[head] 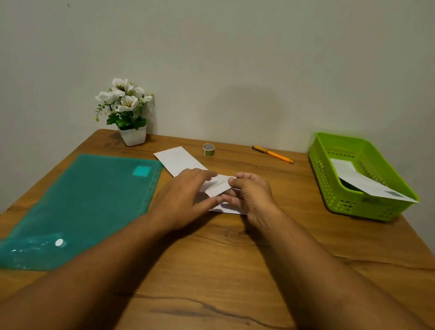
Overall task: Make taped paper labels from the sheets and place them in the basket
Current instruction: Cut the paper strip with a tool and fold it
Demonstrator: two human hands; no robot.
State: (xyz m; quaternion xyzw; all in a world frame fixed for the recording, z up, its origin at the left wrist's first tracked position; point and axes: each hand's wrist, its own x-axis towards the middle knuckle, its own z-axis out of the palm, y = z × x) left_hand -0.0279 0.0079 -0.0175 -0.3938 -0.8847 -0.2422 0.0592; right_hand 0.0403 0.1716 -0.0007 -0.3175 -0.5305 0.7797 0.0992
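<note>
Both hands meet over a small white paper piece (218, 188) at the table's middle. My left hand (185, 196) lies over its left part with fingers stretched along it. My right hand (250, 193) pinches the paper's right edge between thumb and fingers. A larger white sheet (177, 160) lies flat just behind, partly under the hands. A small roll of tape (208, 149) stands behind the sheet. The green basket (323, 162) sits at the right and holds a white paper label (366, 183) leaning over its front rim.
A teal plastic folder (82, 211) covers the table's left side. An orange pen (273, 153) lies between the tape and the basket. A white pot of white flowers (127, 111) stands at the back left against the wall. The wooden table (228, 283) reaches the wall.
</note>
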